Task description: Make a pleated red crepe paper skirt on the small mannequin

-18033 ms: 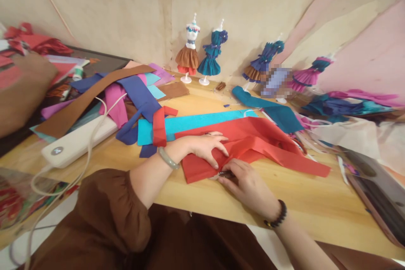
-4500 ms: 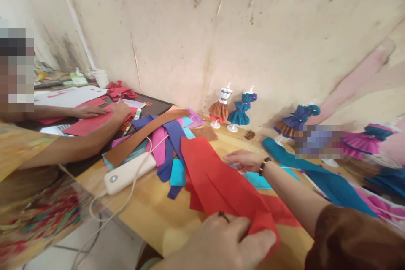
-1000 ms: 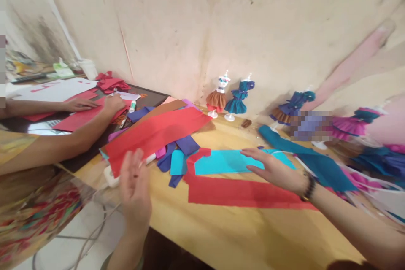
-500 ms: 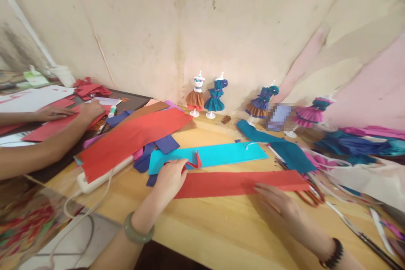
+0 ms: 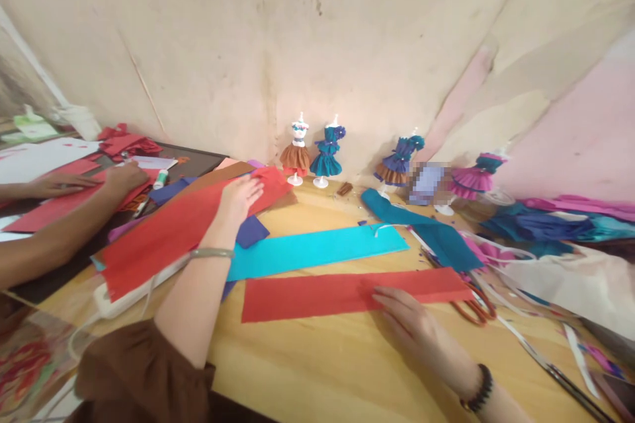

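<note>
My left hand [image 5: 241, 197] is over the upper part of a long red cloth strip [image 5: 163, 231] lying on a pile of cloth. Its fingers are stretched out and slightly apart, with nothing visible in them. My right hand [image 5: 414, 320] rests its fingertips flat on the lower edge of another red strip [image 5: 307, 295], which lies spread on the wooden table [image 5: 297, 363]. Between the two red pieces lies a bright turquoise strip [image 5: 317, 249]. Orange scissor handles [image 5: 479, 307] show at the right end of the near red strip.
Small dress forms, including one in teal [image 5: 327, 155], stand along the wall. A dark teal strip [image 5: 441, 234] lies behind on the right. A white power strip [image 5: 112, 297] sits under the cloth pile. At the left, another person's hands [image 5: 126, 178] work on red material.
My left hand has left the near red strip and the small red folded piece, moving up and left over the red pile. The folded piece no longer shows on the turquoise strip. My right hand stays.
</note>
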The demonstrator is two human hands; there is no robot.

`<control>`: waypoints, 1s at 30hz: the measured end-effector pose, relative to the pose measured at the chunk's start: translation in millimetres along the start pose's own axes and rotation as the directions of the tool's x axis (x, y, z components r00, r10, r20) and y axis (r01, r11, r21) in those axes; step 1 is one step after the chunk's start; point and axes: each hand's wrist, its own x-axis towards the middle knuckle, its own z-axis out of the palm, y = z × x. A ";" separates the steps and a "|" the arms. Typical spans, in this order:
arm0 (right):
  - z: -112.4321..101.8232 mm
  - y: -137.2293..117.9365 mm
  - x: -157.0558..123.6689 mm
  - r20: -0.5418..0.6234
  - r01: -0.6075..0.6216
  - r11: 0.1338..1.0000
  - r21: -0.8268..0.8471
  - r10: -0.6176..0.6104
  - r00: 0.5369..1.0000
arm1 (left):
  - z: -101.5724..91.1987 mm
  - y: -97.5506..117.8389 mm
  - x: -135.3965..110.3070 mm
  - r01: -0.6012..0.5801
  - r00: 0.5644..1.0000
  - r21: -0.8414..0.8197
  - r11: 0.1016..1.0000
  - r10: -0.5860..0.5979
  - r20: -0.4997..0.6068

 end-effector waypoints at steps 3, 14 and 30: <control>-0.2 6.8 1.9 -0.006 -0.033 0.999 -0.003 0.033 0.999 | -8.1 1.8 18.4 0.053 0.993 -0.011 0.999 -0.053 -0.102; -12.6 52.6 55.9 0.347 -0.187 0.981 -0.059 0.195 0.917 | 29.7 -38.2 -103.3 -0.442 0.705 0.452 0.775 -0.013 0.710; -81.8 -8.5 35.4 0.356 -0.217 0.971 -0.102 0.239 0.903 | 41.8 -64.0 -133.7 -0.780 0.367 0.316 0.540 -0.013 0.930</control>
